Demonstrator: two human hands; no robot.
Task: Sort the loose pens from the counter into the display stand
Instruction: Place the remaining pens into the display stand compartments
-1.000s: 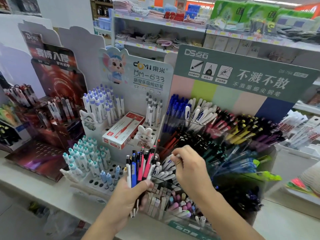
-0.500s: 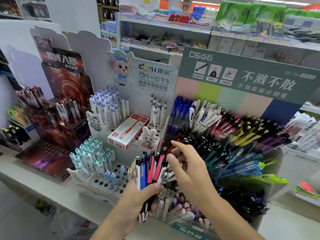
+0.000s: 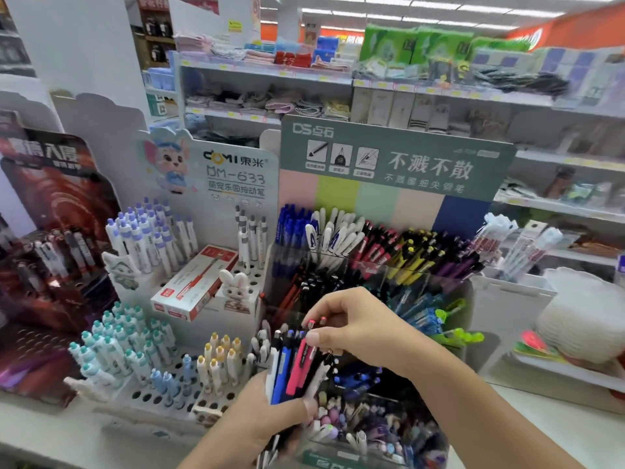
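Pens (image 3: 293, 365) in a mixed bundle are gripped upright by the left hand (image 3: 267, 418) at the display stand's (image 3: 399, 265) front edge; one pink-tipped pen top is pinched by the right hand (image 3: 355, 324).

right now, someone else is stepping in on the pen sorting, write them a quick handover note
Left hand: grips a bundle of loose click pens, white, blue, pink and black, held upright in front of the stands.
Right hand: fingertips pinch the top of a pink-tipped pen in that bundle, about to draw it out.
Clear acrylic tiered display stand: colour rows already well filled, blue, white, red, yellow and purple at the back.
Done: cannot tell how many are already placed.
Left: slot each pen from the bundle into its matching colour row.
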